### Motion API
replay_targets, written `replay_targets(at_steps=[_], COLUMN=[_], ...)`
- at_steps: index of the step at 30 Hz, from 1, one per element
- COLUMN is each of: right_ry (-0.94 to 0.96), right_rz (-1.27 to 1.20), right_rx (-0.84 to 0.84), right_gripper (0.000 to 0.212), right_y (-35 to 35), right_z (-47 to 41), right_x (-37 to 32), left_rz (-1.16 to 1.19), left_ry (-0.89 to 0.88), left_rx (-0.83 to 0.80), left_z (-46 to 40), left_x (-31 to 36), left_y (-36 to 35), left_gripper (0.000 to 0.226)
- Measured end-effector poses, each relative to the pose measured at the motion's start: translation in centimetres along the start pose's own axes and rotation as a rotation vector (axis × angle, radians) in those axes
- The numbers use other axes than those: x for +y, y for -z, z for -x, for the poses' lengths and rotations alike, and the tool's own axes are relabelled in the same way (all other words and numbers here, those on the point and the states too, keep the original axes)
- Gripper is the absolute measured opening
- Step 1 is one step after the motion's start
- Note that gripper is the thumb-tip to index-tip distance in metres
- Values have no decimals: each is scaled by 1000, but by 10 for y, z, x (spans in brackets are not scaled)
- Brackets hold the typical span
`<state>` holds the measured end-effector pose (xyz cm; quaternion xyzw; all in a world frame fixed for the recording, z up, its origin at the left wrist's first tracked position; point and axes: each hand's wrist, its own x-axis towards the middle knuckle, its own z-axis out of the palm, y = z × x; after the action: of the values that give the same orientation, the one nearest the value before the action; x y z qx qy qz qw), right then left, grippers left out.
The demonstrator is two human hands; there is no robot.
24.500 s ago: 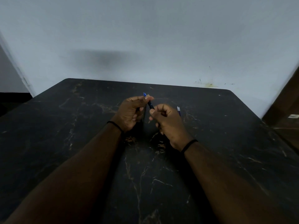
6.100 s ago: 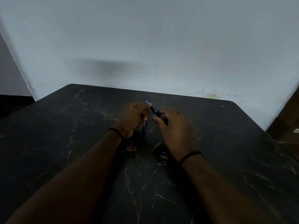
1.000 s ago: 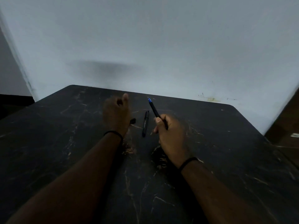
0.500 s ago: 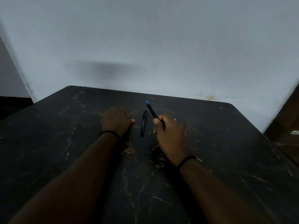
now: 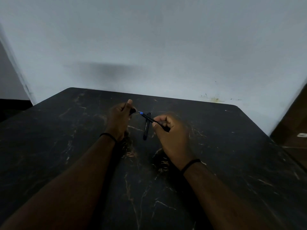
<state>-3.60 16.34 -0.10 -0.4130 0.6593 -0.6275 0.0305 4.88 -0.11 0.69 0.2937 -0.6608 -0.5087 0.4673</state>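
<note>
My right hand (image 5: pixel 171 136) grips a black pen (image 5: pixel 150 120) whose blue tip points left toward my left hand. My left hand (image 5: pixel 118 120) is raised a little off the table and pinches a small black pen cap (image 5: pixel 132 111) between thumb and fingers. The cap's end sits just left of the pen's blue tip, a small gap apart. A second black pen (image 5: pixel 146 127) lies on the table between my hands, pointing away from me, partly crossed by the held pen.
The black marble-patterned table (image 5: pixel 66 146) runs to a pale wall (image 5: pixel 149 47) at the back. Its right edge drops off beside a brown piece of furniture (image 5: pixel 292 127). Both wrists wear thin black bands.
My left hand lifted off the table with the small black cap. My right hand tilted the pen down and left, bringing its blue tip close to the cap.
</note>
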Motion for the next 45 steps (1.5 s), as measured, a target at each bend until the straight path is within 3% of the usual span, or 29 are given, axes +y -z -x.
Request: replay_targets(at_steps=[7, 17, 30, 35, 39, 42, 45], right_ry=[19, 76, 45, -34, -90, -178, -155], right_rz=[23, 16, 59, -26, -93, -231, -236], right_rx=[-53, 1, -23, -80, -201, -212, -184], right_gripper=[19, 15, 16, 14, 12, 13, 10], right_y=[1, 1, 5, 7, 7, 7, 8], right_z=[3, 4, 1, -2, -2, -1, -2], right_x=[-4, -4, -3, -1, -3, -4, -7], left_rz=[-30, -58, -174, -166, -372, -361, -322], left_ry=[-32, -78, -295, -306, -407, -404, -241], left_rx=[-77, -107, -189, -178, -251, -162, -41], left_z=[3, 2, 10, 10, 10, 13, 12], left_x=[3, 0, 15, 14, 9, 12, 11], left_y=[1, 1, -1, -4, -8, -13, -11], left_gripper=[45, 45, 40, 32, 26, 25, 52])
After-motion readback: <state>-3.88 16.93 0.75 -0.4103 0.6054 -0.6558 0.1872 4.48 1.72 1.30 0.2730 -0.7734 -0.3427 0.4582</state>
